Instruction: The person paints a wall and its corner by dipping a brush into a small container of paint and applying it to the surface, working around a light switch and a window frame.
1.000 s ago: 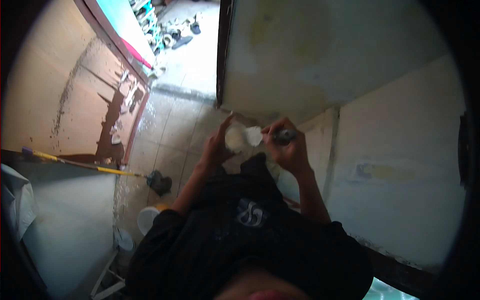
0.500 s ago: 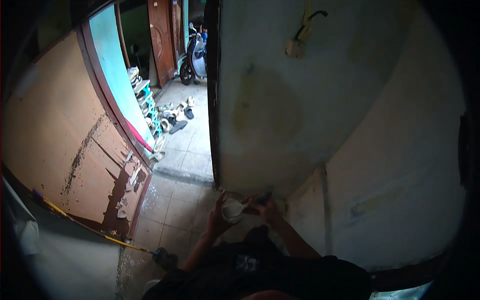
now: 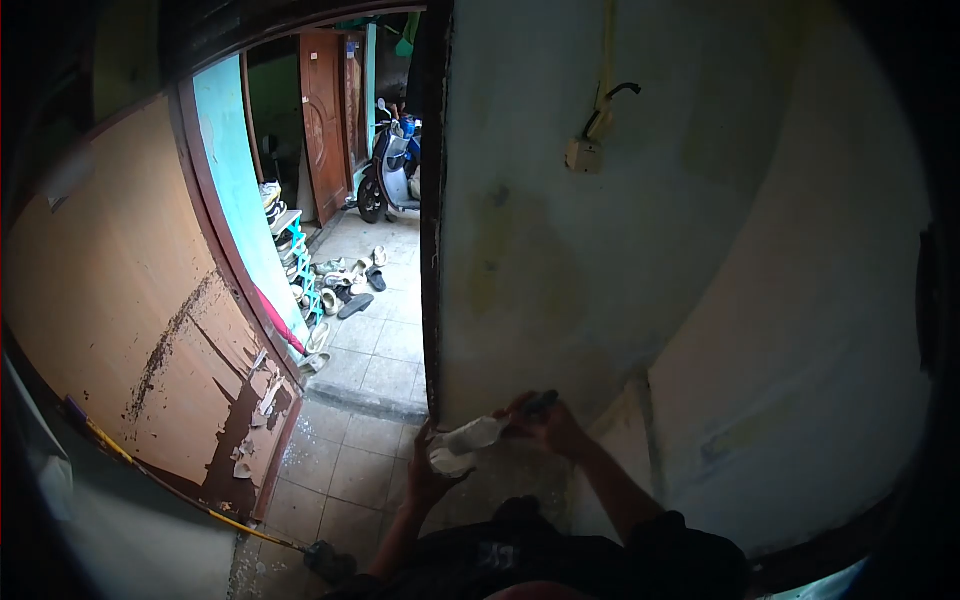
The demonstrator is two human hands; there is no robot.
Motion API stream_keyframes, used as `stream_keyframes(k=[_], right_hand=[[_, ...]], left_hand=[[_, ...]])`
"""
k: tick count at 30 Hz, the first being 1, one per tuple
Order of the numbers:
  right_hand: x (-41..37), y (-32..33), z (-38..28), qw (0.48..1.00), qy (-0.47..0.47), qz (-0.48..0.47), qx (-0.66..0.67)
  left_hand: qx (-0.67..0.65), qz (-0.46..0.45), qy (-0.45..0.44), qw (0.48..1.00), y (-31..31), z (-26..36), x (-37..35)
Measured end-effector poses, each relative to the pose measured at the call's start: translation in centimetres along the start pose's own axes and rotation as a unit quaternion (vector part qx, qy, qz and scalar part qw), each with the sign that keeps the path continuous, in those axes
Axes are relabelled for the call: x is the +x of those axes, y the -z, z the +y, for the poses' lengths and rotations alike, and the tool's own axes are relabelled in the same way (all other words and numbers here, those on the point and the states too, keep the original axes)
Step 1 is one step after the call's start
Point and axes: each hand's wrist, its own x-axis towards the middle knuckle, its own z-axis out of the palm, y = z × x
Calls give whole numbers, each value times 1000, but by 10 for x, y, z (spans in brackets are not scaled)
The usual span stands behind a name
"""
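My left hand [image 3: 425,472] is wrapped round a small white tub [image 3: 452,463], held in front of my body near the bottom of the wall. In my right hand [image 3: 548,425] is a putty knife with a dark handle [image 3: 541,401]. Its pale, wide blade [image 3: 474,436] points left and overlaps the tub's upper rim in this view. The light is dim around both hands, and the tub's contents are hard to make out.
A patchy wall [image 3: 540,250] with a socket box [image 3: 583,155] stands ahead. To the left are a peeling door [image 3: 130,290] and a yellow pole [image 3: 160,472]. Shoes [image 3: 352,287] and a scooter [image 3: 392,175] show through the doorway.
The putty knife's blade has come up into plain view over the tub. My right hand has shifted slightly right, the left slightly left and down. The camera view has tilted up.
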Motion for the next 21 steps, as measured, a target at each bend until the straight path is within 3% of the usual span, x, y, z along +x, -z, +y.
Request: stream_keyframes(k=[5,7,9,11,17,21], right_hand=[[38,9,-129,976,141,-80,-148],[56,10,-190,962,180,-69,-195],[69,-3,-266,871,240,-11,-429],[97,-1,-327,859,309,-21,-407],[171,-25,-525,669,490,-59,-555],[213,-71,-625,679,495,-23,-542]], left_hand=[[-24,26,-15,999,13,1,16],[-26,26,-12,999,19,1,22],[-6,32,-19,999,21,-4,24],[-2,28,-12,1000,24,-10,22],[-7,24,20,1000,21,-30,24],[-43,15,21,999,9,-62,40]])
